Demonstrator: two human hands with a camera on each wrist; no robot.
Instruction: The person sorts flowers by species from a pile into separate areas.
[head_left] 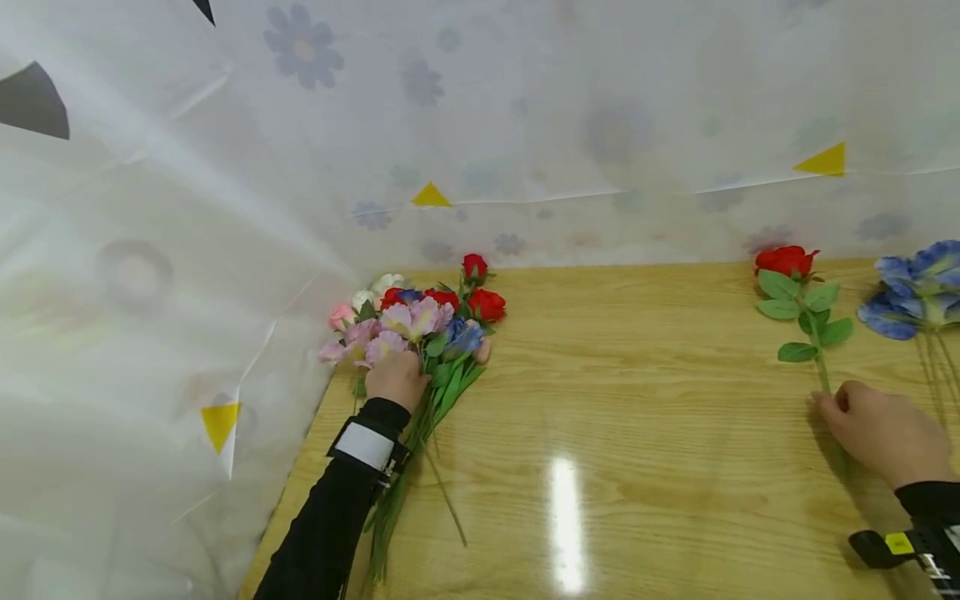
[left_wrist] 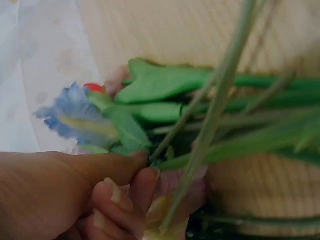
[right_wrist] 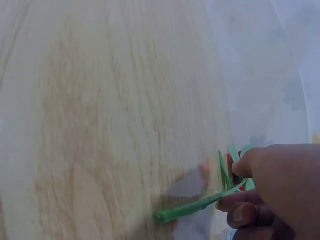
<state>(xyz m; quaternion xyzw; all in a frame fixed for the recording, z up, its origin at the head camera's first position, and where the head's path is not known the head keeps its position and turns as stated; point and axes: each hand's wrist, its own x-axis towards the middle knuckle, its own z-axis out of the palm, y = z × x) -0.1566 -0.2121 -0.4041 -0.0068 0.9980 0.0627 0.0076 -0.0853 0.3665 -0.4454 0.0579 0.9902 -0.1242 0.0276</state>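
Red rose stem [right_wrist: 189,208] lies between the right fingers [right_wrist: 244,214].

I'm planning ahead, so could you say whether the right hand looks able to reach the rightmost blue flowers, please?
Probably yes: the right hand is close by, and nothing visible blocks its way to the blue flowers, though it holds a red rose that may need setting down first.

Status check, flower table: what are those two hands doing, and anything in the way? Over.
Left hand gripping the flower bunch. Right hand holding one red rose by its stem. Blue flowers beside the rose; nothing seen blocking rose from bunch.
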